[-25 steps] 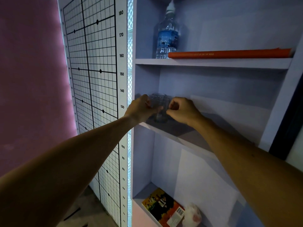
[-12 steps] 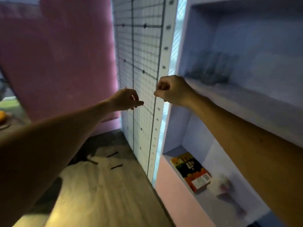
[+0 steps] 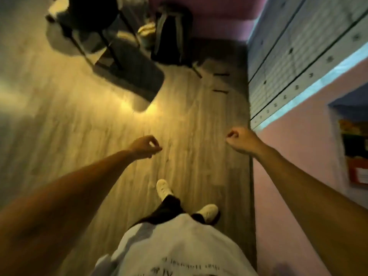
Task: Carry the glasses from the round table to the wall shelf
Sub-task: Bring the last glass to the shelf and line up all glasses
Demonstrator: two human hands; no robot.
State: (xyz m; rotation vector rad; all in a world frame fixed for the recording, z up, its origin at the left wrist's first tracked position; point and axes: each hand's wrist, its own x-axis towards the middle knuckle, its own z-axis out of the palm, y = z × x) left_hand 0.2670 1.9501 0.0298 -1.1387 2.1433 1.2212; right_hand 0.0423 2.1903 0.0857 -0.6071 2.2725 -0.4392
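Observation:
The head view points steeply down at the wooden floor. My left hand [image 3: 144, 146] hangs over the floor with thumb and forefinger curled into a loose ring, nothing in it. My right hand [image 3: 240, 141] is a loose fist near the foot of the wall shelf unit [image 3: 298, 148], also holding nothing. No glasses and no round table are in view. Only the lowest shelf compartment [image 3: 352, 148] shows at the right edge, with a colourful book in it.
A dark folding chair [image 3: 119, 62] stands on the floor ahead at left, a black backpack [image 3: 171, 34] behind it against the pink wall. A gridded height chart [image 3: 294, 62] lines the right wall. My white shoes [image 3: 207, 211] and pale shirt are below.
Both hands left the glass on the middle shelf and dropped down. The view swung from the shelf down to the floor and leftward, away from the shelf.

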